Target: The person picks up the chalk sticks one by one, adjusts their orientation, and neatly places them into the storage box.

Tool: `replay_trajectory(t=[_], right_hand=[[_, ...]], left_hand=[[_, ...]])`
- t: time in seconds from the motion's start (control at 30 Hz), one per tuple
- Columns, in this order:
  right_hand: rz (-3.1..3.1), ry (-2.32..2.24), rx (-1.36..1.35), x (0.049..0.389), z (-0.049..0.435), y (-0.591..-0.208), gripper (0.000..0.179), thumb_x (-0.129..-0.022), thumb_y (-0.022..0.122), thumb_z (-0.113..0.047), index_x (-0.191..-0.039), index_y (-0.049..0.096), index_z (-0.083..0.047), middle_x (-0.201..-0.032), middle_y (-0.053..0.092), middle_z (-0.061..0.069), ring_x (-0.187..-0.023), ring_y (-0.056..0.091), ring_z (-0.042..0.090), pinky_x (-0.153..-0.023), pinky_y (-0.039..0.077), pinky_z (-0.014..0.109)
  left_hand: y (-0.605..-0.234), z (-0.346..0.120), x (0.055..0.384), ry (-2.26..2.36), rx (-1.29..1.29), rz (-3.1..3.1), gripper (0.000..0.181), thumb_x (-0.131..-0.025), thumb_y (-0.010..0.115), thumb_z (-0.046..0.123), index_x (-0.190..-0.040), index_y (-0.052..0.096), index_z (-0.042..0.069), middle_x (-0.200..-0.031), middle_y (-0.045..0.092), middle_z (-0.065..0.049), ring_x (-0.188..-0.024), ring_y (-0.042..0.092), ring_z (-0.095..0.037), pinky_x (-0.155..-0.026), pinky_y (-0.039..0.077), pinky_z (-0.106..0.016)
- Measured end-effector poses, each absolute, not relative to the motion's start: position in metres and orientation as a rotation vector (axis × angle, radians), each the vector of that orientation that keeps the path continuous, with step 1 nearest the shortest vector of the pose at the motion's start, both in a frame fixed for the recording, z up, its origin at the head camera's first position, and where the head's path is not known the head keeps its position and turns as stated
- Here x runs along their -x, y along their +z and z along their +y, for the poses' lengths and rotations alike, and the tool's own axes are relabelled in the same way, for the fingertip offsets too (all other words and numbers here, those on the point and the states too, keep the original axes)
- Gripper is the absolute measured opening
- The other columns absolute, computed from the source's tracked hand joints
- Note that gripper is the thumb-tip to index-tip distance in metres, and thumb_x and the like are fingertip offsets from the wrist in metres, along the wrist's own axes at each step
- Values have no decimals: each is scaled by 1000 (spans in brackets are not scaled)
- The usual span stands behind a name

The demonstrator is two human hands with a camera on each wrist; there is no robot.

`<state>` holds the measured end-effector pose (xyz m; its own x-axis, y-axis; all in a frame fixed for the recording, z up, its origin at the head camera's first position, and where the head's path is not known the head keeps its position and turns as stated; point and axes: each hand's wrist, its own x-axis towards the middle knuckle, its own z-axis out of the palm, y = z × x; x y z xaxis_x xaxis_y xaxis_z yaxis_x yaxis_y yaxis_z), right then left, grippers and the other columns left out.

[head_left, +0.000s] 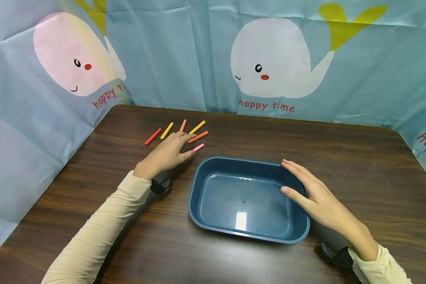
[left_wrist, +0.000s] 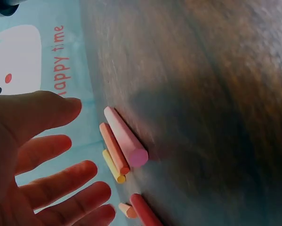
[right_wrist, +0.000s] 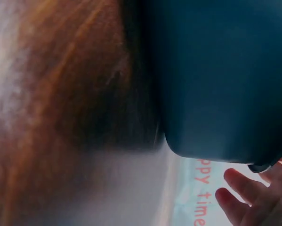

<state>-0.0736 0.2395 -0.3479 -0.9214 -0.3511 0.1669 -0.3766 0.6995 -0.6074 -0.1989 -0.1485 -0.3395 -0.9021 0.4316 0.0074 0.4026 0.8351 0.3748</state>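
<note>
The straight-fingered right hand (head_left: 316, 200) grips nothing at the glossy bin (head_left: 248, 197); contact is unclear. Farther, the left hand (head_left: 168, 152), loosely spread and empty, is near slim sticks (head_left: 198, 137); only the left wrist view shows the round end of the pink stick (left_wrist: 126, 136).

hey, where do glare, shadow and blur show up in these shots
Head view: a bright reflection on the floor of the tray, and sheen on the table in front of it; left wrist view: a dark shadow on the table beside the pink stick; right wrist view: table blurred, tray wall dark.
</note>
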Motion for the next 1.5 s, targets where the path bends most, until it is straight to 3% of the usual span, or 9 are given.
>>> replay_trajectory(t=[0.07, 0.3, 0.57, 0.77, 0.97, 1.17, 1.37, 1.43, 1.5], right_hand=[[-2856, 1022, -634, 74, 239, -349, 66, -96, 65, -25, -154, 33, -30, -161, 34, 1, -147, 33, 23, -110, 34, 47], [-2779, 1028, -715, 74, 237, -353, 68, -94, 68, -18, -153, 37, -25, -159, 35, -3, -144, 29, -3, -106, 19, 2], [-2723, 1063, -707, 75, 235, -357, 68, -92, 69, -13, -153, 39, -19, -156, 40, 4, -142, 31, -6, -106, 18, 0], [-2673, 1050, -706, 75, 234, -356, 67, -91, 70, -11, -152, 40, -16, -152, 45, 11, -139, 36, -1, -106, 19, 1], [-2663, 1042, -698, 75, 233, -357, 67, -91, 70, -11, -151, 41, -15, -150, 46, 13, -138, 39, 4, -105, 19, 0], [-2638, 1037, -711, 76, 233, -360, 67, -89, 71, -8, -150, 43, -10, -148, 48, 14, -137, 39, 2, -106, 20, 1], [-2637, 1034, -717, 76, 233, -360, 65, -89, 71, -8, -149, 44, -6, -148, 48, 13, -136, 40, 5, -106, 20, 1], [-2639, 1029, -717, 76, 233, -360, 66, -90, 71, -8, -149, 43, -8, -148, 48, 12, -136, 41, 6, -106, 19, 1], [-2637, 1030, -718, 76, 233, -360, 66, -90, 71, -8, -150, 43, -9, -148, 48, 13, -136, 41, 7, -106, 19, 1]], left_hand=[[-340, -148, 200, 571, -697, 2919, 54, -95, 66, 24, -143, 52, 5, -140, 55, -21, -132, 49, -37, -116, 28, -59], [-342, -145, 204, 547, -731, 2876, 45, -92, 70, 20, -134, 61, 7, -133, 63, -13, -129, 55, -29, -119, 20, -61], [-346, -146, 206, 537, -729, 2823, 39, -89, 72, 10, -126, 65, 2, -121, 69, -15, -110, 61, -27, -106, 41, -48], [-347, -145, 209, 502, -717, 2838, 38, -88, 73, 7, -125, 67, 2, -105, 73, -12, -93, 63, -25, -106, 40, -51], [-346, -144, 208, 504, -668, 2828, 33, -87, 71, 5, -120, 70, 2, -101, 74, -11, -94, 63, -25, -115, 31, -54], [-344, -144, 204, 599, -595, 2852, 28, -85, 69, 3, -113, 72, 4, -106, 72, -10, -96, 60, -26, -109, 37, -51], [-342, -143, 202, 620, -644, 2836, 21, -86, 71, 6, -107, 74, 8, -87, 72, -4, -86, 61, -23, -120, 12, -61], [-342, -142, 201, 611, -654, 2826, 20, -86, 72, 6, -105, 74, 9, -85, 72, -3, -83, 61, -21, -119, 13, -62], [-341, -142, 201, 608, -658, 2811, 21, -86, 71, 5, -107, 74, 8, -88, 72, -4, -83, 61, -21, -115, 26, -58]])
